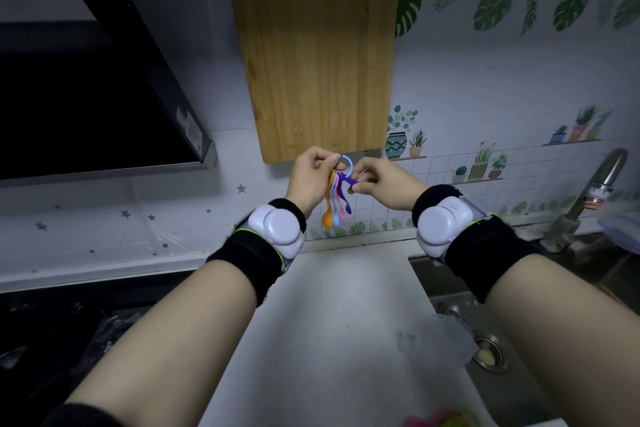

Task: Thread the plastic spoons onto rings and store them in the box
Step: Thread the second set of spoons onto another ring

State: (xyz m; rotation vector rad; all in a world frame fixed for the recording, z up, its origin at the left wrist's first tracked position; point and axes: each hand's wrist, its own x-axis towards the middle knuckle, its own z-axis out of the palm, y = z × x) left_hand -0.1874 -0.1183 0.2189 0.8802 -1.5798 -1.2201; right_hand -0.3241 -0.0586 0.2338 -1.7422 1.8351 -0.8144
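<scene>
Plastic spoons (334,204) hang bunched from the ring (349,163), in the air above the counter's (329,305) far edge. Left hand (308,177) pinches the ring; right hand (384,184) pinches the purple spoon (348,179) by its handle. Likely light, stiff, slippery — grip at handle ends

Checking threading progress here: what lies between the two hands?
Head view: the blue ring with coloured spoons hanging from it; the left hand pinches the ring, the right hand a purple spoon.
</scene>
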